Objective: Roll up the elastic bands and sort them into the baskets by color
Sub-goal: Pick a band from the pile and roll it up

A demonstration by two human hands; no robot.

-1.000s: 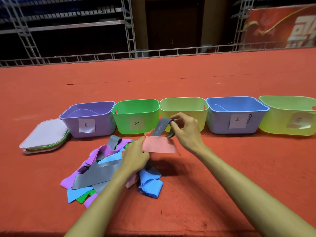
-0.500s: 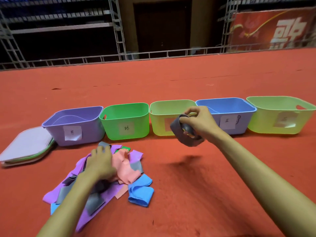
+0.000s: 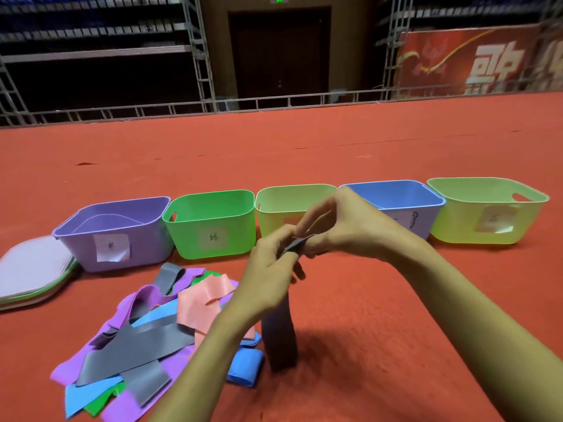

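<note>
Before five baskets (image 3: 210, 194), two hands (image 3: 268, 278) (image 3: 350, 226) pinch one grey band (image 3: 278, 339).

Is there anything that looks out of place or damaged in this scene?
Nothing looks damaged or spilled. The paper label on the purple basket sits slightly askew, and the unsorted bands lie in a tangled heap in front of it.

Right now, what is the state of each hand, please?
Left hand: closed, pinching the top end of the hanging grey band.
Right hand: closed, pinching the same top end.
</note>
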